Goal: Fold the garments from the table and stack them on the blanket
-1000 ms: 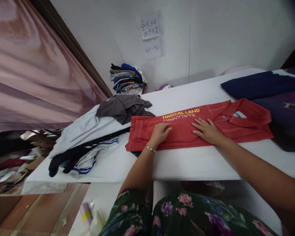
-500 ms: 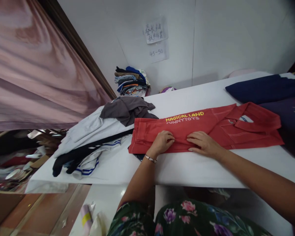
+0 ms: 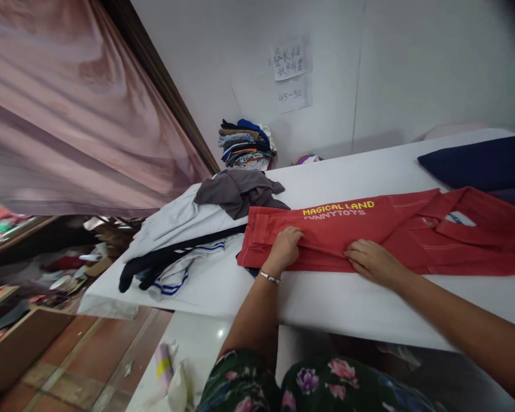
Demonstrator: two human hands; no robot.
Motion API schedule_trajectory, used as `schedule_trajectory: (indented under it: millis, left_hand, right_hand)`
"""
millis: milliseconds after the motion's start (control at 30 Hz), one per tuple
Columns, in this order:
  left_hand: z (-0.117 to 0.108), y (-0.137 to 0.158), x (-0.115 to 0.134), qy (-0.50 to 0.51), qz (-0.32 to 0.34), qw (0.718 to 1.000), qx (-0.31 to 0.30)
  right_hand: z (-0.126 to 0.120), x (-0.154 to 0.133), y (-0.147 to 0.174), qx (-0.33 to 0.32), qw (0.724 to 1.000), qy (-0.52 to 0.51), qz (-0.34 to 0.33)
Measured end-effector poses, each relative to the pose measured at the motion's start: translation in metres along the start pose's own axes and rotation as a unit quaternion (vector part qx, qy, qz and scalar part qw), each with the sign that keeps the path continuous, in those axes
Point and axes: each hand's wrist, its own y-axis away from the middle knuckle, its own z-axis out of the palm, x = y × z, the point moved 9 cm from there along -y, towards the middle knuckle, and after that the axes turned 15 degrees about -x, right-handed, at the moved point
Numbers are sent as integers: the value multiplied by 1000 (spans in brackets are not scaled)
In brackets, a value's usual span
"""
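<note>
Right hand (image 3: pixel 375 262) draws away from left hand (image 3: pixel 284 252) on the red garment (image 3: pixel 369 229)

Compared with half a second ago, the gap between the hands has widened – the right one sits farther right along the cloth, while the whole view has shifted so that more floor (image 3: pixel 111 343) shows at the left. Both palms lay flatter a second ago; now the fingers curl down onto the near part of the garment, hands apart, with a ridge of cloth running between them. That suggests the work has gone from smoothing to handling the near layer. Whether either hand really pinches fabric, I cannot tell, since the fingertips are turned down out of sight.

The garment lies lengthwise across the white table (image 3: pixel 326 306), below the yellow lettering its faint second line (image 3: pixel 335 215) hard to read. Its collar end, with a white label (image 3: pixel 461 218), now runs out of frame at the right. Dark cloth (image 3: pixel 251 271) peeks from under its near left corner – what it belongs to is hidden. At the far right, the navy cloth (image 3: pixel 480 163) is cut off too.
</note>
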Motion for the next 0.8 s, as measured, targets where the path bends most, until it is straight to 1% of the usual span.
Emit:
schedule_trajectory:
  millis: [100, 167, 333, 400, 500, 567, 600, 700, 733, 800]
  left_hand:
    - [-6, 13, -29, -16, -83, 996, 11]
    - [-7, 23, -44, -24, -122, 992, 11]
    - [-12, 44, -65, -52, -219, 974, 30]
    - [-12, 48, -69, -47, -233, 971, 27]
    - [-11, 50, -72, -12, -226, 974, 27]
    - [-15, 54, -76, 32, -218, 974, 57]
    - [-20, 57, -78, 51, -219, 970, 88]
    - [-43, 73, -89, 60, -253, 943, 205]
    - [-50, 78, -93, 51, -272, 933, 231]
    - [-57, 79, -100, 31, -303, 925, 227]
  right_hand:
    - [1, 2, 1, 1, 1000, -8, -7]
    - [1, 3, 2, 3, 1000, -16, -11]
    - [1, 3, 2, -8, 999, -34, -15]
    - [1, 3, 2, -15, 999, -38, -15]
    - [-1, 1, 2, -18, 999, -44, -17]
    - [-2, 0, 1, -15, 998, -50, -20]
    - [-3, 0, 1, -14, 998, -53, -21]
    - [-7, 0, 1, 3, 998, -58, -21]
    - [-9, 1, 2, 13, 998, -57, -17]
    - [-11, 6, 4, 40, 998, -53, -1]
